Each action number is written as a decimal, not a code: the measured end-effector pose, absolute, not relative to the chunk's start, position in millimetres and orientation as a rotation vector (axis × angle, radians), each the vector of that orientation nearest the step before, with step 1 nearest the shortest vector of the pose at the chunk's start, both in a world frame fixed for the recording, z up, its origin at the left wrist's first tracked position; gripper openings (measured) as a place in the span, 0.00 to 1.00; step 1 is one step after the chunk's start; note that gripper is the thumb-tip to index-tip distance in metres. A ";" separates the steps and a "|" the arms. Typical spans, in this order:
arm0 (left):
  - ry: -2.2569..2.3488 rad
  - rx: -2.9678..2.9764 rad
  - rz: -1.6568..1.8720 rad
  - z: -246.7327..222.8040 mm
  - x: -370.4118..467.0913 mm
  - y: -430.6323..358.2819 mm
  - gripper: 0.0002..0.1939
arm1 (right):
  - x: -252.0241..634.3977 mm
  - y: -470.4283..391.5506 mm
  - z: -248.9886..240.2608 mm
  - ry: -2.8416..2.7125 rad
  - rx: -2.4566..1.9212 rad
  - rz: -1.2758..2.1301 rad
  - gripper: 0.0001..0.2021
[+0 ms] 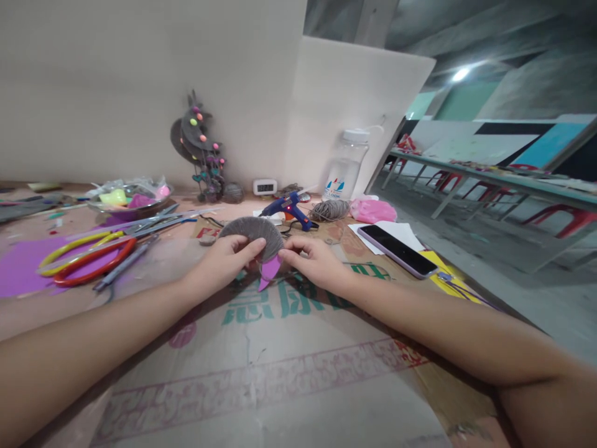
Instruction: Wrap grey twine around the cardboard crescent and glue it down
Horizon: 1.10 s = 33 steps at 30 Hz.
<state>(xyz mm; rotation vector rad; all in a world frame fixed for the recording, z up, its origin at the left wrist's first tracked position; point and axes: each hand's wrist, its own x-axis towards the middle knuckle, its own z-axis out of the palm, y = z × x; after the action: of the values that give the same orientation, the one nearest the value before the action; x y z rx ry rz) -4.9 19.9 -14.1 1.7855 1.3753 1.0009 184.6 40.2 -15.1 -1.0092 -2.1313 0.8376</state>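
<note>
A grey yarn-wrapped crescent (252, 230) is held above the printed cardboard sheet (280, 348), near the middle of the head view. My left hand (228, 256) pinches it from the left, thumb on its front face. At its right end my right hand (310, 256) has thumb and fingers closed on the crescent's edge, beside a purple pointed piece (270, 271) that hangs below the yarn. Just behind stands a blue glue gun (290, 208) with a small red light.
Yellow-handled and red-handled scissors (96, 261) lie at the left by a bowl of bright pieces (125, 196). Behind are a decorated grey crescent (198, 134), a timer (265, 186), a yarn ball (330, 210) and a water bottle (345, 165). A phone (397, 250) lies right.
</note>
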 end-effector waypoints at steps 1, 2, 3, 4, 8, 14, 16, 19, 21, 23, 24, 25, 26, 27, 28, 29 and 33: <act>1.374 1.770 0.997 -15.0 -5.1 20.5 0.19 | 184.8 40.2 -15.3 -2.128 -1.001 0.867 0.10; 1.369 1.760 0.989 -15.7 -5.4 21.0 0.18 | 185.0 40.3 -15.7 -2.128 -0.994 0.883 0.11; 1.358 1.761 0.971 -16.4 -5.8 21.4 0.17 | 185.3 40.5 -16.4 -2.128 -0.988 0.888 0.11; 1.349 1.771 0.950 -16.9 -6.2 21.6 0.17 | 185.6 40.7 -17.2 -2.122 -0.982 0.895 0.11; 1.372 1.859 0.890 -18.8 -8.2 21.4 0.19 | 185.7 42.1 -20.2 -2.032 -0.918 1.040 0.12; 1.323 1.893 0.873 -21.4 -8.3 21.4 0.20 | 184.7 42.8 -17.8 -2.051 -0.964 0.918 0.07; 1.316 1.837 0.892 -21.4 -7.2 21.3 0.20 | 185.0 42.7 -17.6 -2.075 -0.954 0.889 0.08; 1.326 1.772 0.939 -20.6 -5.3 20.7 0.21 | 186.3 43.3 -19.7 -2.060 -0.919 0.971 0.11; 1.324 1.767 0.958 -20.0 -4.3 20.4 0.21 | 187.5 44.6 -21.6 -2.035 -0.912 0.995 0.14; 1.314 1.766 0.970 -19.9 -3.8 20.7 0.21 | 188.4 46.2 -22.8 -2.000 -0.942 0.981 0.14; 1.316 1.763 0.972 -20.0 -3.8 21.1 0.21 | 188.7 46.8 -23.0 -1.986 -0.964 0.969 0.13; 1.322 1.758 0.974 -20.3 -4.0 21.5 0.21 | 188.9 47.3 -22.9 -1.977 -0.984 0.962 0.12; 1.332 1.755 0.980 -20.6 -4.3 22.0 0.21 | 188.8 47.6 -22.7 -1.972 -0.997 0.962 0.11; 1.346 1.753 0.985 -20.9 -4.7 22.6 0.22 | 188.5 47.7 -22.4 -1.971 -1.004 0.968 0.10; 1.367 1.752 0.990 -21.2 -5.1 23.1 0.22 | 188.0 47.7 -22.2 -1.973 -1.008 0.976 0.10; 1.391 1.750 0.996 -21.5 -5.5 23.5 0.22 | 187.4 47.5 -22.1 -1.977 -1.015 0.986 0.11; 1.480 1.743 1.015 -21.4 -5.6 22.7 0.21 | 185.3 47.6 -22.6 -2.004 -1.030 1.024 0.14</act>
<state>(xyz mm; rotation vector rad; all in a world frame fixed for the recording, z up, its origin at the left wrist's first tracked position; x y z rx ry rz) -5.6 22.7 -21.4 1.7432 1.4797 1.0154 185.3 47.6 -22.6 -1.0299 -2.0038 1.0238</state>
